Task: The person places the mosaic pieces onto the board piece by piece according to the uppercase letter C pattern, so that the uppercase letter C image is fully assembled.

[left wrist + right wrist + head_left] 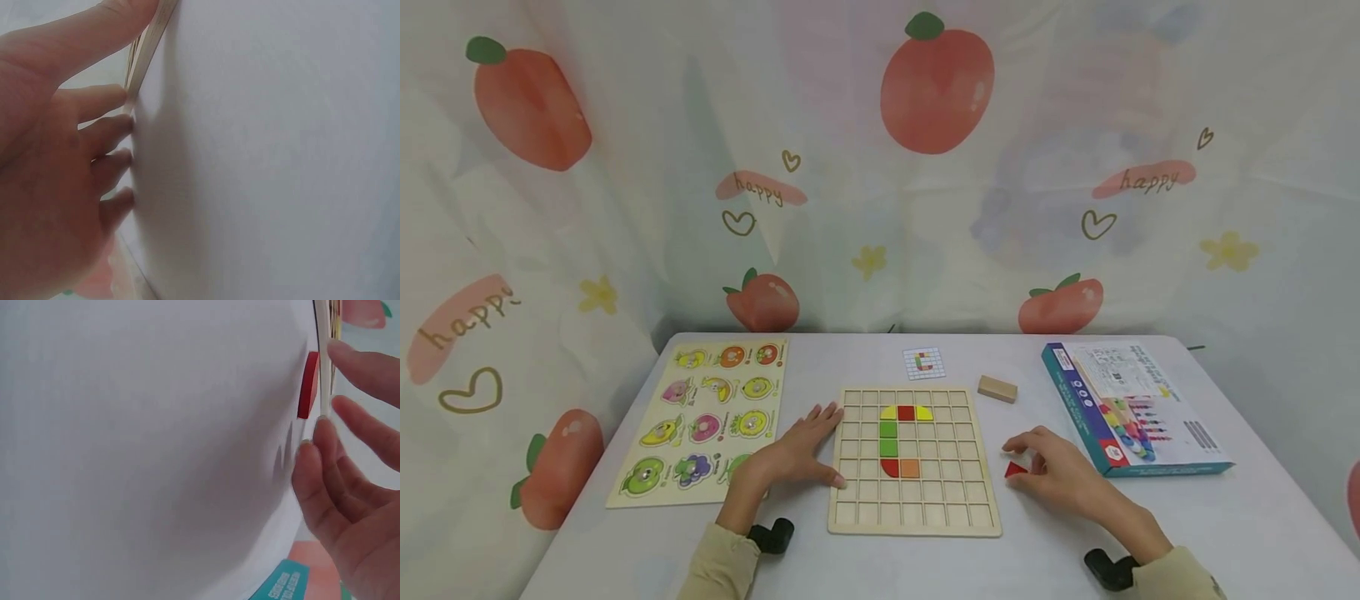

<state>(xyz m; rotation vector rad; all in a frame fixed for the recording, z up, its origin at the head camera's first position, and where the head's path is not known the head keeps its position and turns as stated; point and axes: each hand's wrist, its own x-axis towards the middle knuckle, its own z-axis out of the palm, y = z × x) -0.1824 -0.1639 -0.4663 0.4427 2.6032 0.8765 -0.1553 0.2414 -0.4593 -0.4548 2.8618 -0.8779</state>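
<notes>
A wooden grid board (914, 518) holds several coloured tiles (889, 438) in a C-like shape: yellow and red along the top, green down the left, red and orange below. My left hand (797, 447) lies at its left edge, fingers spread, thumb and fingertips touching the side. Right of the board, my right hand (1060, 473) hovers low with its fingers bent loosely. A red triangular tile (1015, 469) sits by the thumb tip. In the right wrist view this red tile (308, 385) lies on the table, with the fingers (312, 481) just beside it.
Behind the board lies a small pattern card (923, 363), with a wooden block (997, 388) to its right. A fruit puzzle board (651, 433) is at left, partly under the left forearm. A teal-edged box (1138, 408) is at right. A printed curtain (880, 208) hangs behind.
</notes>
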